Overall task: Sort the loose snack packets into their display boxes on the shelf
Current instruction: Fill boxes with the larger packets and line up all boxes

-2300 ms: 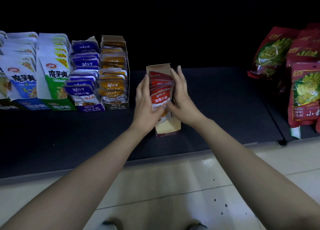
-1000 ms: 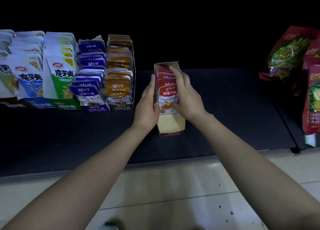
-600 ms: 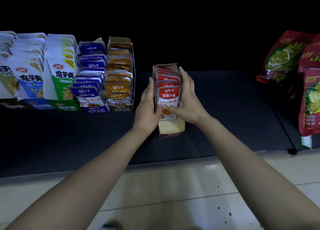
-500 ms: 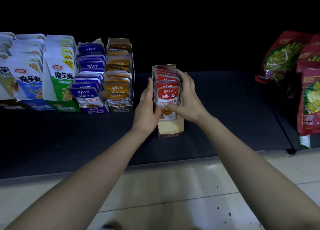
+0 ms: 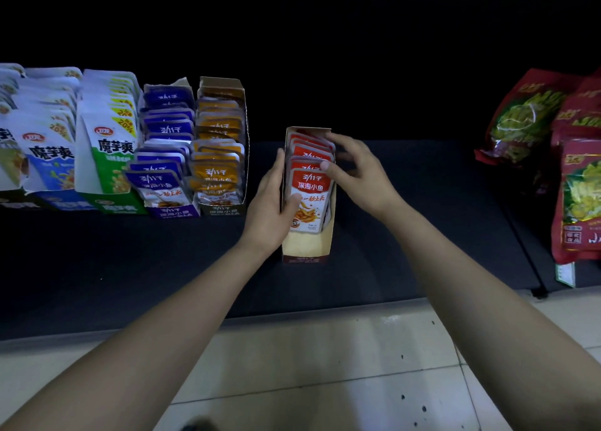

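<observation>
A dark shelf (image 5: 406,235) ran above a pale tiled floor (image 5: 325,365), with blackness behind it. Mid-shelf stood the red display box (image 5: 307,250), apart from the purple box (image 5: 169,210) and orange box (image 5: 246,144) that sat side by side further left, probably so both hands could reach round it. The red packets (image 5: 310,187) stood in it as an upright, overlapping row, faces forward. A bare stretch of cardboard floor showed in front of them.

The left hand (image 5: 268,213) clamped the box, with its fingers flat along the outer left wall and its thumb across the front packet's face. That seemed meant to stop the light carton sliding and the row toppling forward.

The right hand (image 5: 357,174) was loosely spread and held nothing, its fingertips on the packet tops, apparently squaring them.

Large red bags (image 5: 527,118) leaned at the far right. No loose packets were visible, so this box looked nearly sorted.
</observation>
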A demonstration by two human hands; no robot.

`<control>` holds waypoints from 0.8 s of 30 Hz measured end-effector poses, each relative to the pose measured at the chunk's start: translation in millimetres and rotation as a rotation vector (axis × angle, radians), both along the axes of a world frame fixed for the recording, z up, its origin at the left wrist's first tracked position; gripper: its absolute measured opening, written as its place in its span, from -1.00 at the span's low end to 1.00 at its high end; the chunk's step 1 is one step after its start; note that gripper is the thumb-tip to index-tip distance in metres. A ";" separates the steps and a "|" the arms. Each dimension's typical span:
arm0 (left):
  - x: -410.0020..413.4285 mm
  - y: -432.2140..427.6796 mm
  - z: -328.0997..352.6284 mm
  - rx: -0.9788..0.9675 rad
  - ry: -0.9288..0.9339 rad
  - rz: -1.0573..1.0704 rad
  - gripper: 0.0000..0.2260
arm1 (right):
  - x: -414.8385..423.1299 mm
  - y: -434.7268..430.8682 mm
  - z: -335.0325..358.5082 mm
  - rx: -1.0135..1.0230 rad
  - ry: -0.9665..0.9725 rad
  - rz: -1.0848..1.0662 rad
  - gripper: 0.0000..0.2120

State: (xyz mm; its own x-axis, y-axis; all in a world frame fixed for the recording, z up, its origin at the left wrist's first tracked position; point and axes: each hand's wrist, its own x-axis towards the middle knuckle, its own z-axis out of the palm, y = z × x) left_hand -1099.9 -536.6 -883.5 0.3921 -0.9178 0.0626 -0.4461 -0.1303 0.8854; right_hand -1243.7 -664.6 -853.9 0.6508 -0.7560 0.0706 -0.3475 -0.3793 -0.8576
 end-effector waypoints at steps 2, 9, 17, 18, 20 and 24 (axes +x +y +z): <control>-1.0 -0.9 3.7 -0.014 -0.018 0.010 -0.36 | 1.4 -3.9 4.4 -0.022 0.019 0.004 -0.52; -2.8 -14.0 10.0 0.002 -0.165 -0.017 -0.33 | 18.5 -20.1 23.4 -0.102 0.185 -0.008 -0.70; -5.4 -9.5 3.2 0.026 -0.140 -0.034 -0.06 | 26.9 -26.3 32.8 0.093 0.224 0.160 -0.79; -5.3 -8.4 2.1 0.030 -0.154 -0.027 -0.05 | 25.4 -24.4 28.9 0.137 0.200 0.177 -0.79; -6.3 -8.0 0.6 0.006 -0.182 -0.013 -0.09 | 24.1 -24.4 22.3 0.117 0.166 0.150 -0.76; -7.3 -7.8 -4.0 -0.037 -0.221 0.006 -0.19 | 27.5 -30.3 24.3 0.001 0.203 0.177 -0.75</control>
State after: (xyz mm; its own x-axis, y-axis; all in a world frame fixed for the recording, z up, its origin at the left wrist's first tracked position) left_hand -1107.2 -544.4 -887.4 0.3711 -0.9108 0.1807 -0.6288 -0.1033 0.7707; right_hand -1216.2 -694.9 -829.7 0.7738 -0.6289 -0.0753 -0.4405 -0.4489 -0.7774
